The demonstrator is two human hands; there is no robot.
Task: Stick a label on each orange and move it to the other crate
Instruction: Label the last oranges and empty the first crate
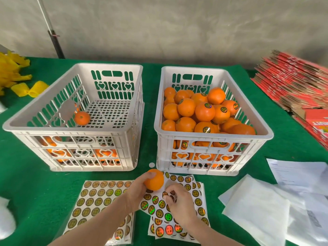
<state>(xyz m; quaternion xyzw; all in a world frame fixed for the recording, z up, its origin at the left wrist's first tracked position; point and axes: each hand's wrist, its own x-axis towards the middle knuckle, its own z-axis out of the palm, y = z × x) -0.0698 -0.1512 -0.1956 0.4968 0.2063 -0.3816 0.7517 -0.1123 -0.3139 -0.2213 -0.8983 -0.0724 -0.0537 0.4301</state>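
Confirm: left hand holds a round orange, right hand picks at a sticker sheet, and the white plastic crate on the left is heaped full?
No: the head view shows the right white plastic crate heaped full; the left white plastic crate is nearly empty. The rest holds.

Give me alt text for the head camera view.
The left hand holds an orange over label sheets on a green table while the right hand pinches a label. Behind, the left crate holds few oranges, the right crate many.

head-worn, angled down, near table [44,183]
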